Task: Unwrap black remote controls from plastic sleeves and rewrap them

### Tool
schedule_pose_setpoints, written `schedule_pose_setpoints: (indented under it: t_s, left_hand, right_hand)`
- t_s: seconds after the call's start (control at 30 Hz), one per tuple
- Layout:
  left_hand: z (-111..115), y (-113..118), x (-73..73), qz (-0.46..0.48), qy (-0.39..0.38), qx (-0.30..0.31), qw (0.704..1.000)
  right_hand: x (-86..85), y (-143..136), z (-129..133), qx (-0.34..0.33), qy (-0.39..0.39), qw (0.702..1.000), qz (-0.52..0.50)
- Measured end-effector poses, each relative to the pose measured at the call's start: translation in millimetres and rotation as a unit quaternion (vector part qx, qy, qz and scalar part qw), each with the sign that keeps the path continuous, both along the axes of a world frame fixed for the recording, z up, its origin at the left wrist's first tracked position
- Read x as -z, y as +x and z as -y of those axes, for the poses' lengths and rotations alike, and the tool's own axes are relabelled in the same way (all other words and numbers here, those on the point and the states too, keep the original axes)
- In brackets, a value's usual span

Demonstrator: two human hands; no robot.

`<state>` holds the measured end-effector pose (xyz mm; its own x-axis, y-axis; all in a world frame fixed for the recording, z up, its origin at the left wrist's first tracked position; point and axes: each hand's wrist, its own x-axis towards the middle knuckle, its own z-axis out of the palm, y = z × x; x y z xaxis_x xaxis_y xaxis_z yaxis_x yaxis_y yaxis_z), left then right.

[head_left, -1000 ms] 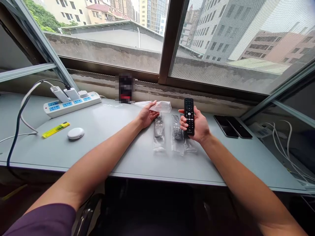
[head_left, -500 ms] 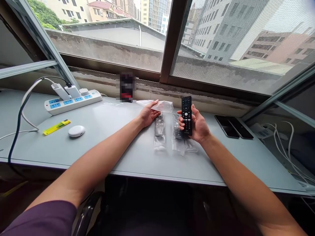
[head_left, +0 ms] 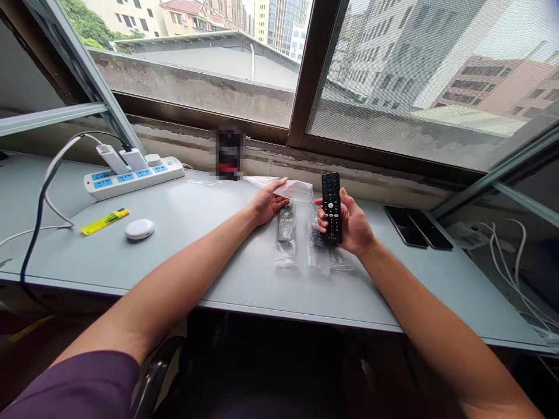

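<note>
A black remote control stands upright in my right hand, its button side towards me and my fingers wrapped around its lower half. My left hand pinches a clear plastic bag between thumb and fingers; the bag sticks out to the right, towards the remote. Beneath my hands, a bagged remote control lies on the grey table. Another bagged remote control lies to its right, partly hidden behind my right hand. Beside that one is more clear plastic packaging.
On the left are a white power strip with plugs and cables, a yellow packet and a white oval case. Two dark phones lie to the right. A blurred dark object stands by the window sill.
The view has shifted slightly, so the table things appear a little further right. Both hands keep their holds, with the remote and the bag almost in the same place.
</note>
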<state>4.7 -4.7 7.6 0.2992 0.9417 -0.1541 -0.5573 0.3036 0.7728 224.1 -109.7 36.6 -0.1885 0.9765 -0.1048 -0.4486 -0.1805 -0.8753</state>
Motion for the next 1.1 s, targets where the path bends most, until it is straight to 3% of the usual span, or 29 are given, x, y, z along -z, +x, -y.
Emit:
schedule_pose_setpoints:
  t_s: [1.1]
  left_hand:
    - [3.4, 1.9, 1.2, -0.056, 0.032, 0.020, 0.998]
  right_hand:
    - [8.3, 4.0, -1.7, -0.046, 0.017, 0.998, 0.036]
